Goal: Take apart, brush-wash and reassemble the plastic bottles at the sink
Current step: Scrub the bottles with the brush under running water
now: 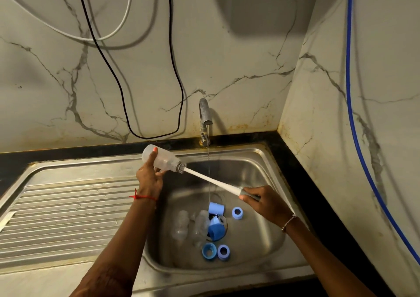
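Left hand grips clear bottle above sink rim, mouth pointing 4 o'clock. Right hand clenches brush handle; bristles at bottle mouth, 10 o'clock of those fingers.

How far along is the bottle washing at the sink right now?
Taking apart looks done: blue caps and rings lie loose in the sink. In hand: the left hand holds a clear bottle while the right hand holds the brush at its mouth. Left: apparently the two clear bottles lying there, then reassembly.
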